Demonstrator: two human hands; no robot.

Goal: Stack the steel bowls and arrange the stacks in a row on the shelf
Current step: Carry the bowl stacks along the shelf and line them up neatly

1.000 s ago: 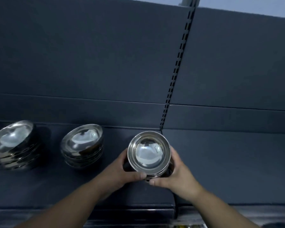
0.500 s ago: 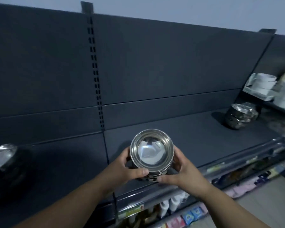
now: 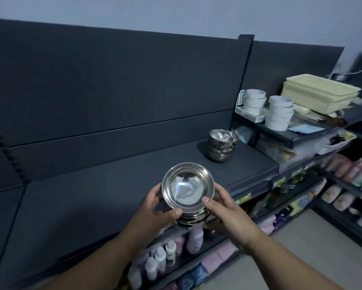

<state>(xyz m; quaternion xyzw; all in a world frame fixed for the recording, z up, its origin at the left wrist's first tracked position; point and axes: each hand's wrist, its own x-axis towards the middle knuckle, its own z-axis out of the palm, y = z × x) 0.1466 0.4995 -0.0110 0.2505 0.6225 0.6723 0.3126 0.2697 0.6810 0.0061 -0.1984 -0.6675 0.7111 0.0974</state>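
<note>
Both hands, left hand (image 3: 155, 208) and right hand (image 3: 228, 214), wrap their fingers around one stack of steel bowls (image 3: 188, 191) held over the front edge of the dark shelf (image 3: 113, 185), while a second stack (image 3: 222, 145) sits far right near two piles of white cups (image 3: 279, 113).

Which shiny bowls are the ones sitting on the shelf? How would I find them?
Look at the long dark shelf and follow it to its far right end, just before the white cups. There stands a stack of steel bowls on the shelf. Unlike the stack of bowls in the hands, nobody is touching it.
</note>
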